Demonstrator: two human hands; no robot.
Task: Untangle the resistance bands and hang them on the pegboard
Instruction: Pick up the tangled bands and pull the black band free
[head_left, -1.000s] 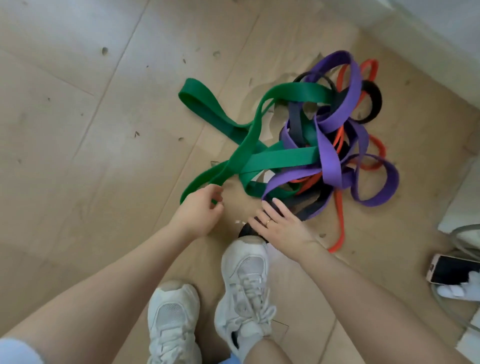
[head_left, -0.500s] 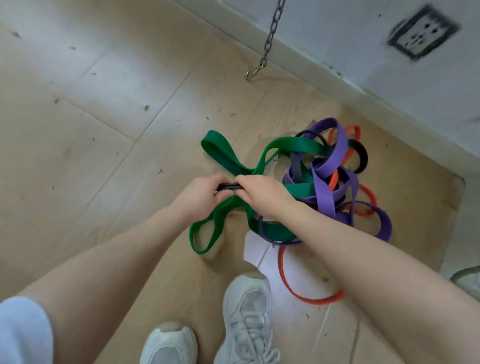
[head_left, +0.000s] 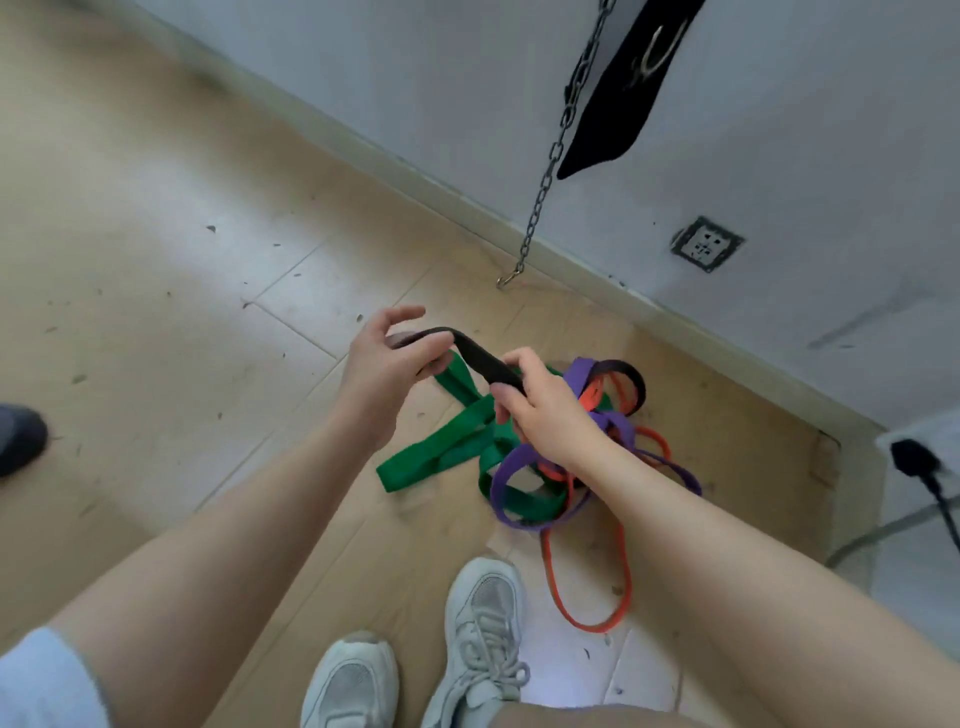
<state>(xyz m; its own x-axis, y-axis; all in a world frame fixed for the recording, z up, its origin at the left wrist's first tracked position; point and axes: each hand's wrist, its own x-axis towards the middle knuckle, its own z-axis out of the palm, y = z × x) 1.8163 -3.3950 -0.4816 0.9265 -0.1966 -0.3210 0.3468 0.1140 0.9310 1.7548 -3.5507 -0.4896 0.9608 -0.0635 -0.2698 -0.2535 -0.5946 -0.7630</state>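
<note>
Scuffed beige floor (head_left: 156, 249), grey wall (head_left: 415, 78), skirting (head_left: 363, 140), wall socket (head_left: 706, 243).

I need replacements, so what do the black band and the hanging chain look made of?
Black band, held by both hands: probably matte rubber or latex, a flat strip bending limply between left hand and right hand. Chain: apparently grey metal, dull-sheened links.

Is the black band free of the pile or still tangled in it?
Cannot tell. Both hands hold the black band lifted, but past the right hand it is hidden among the pile.
</note>
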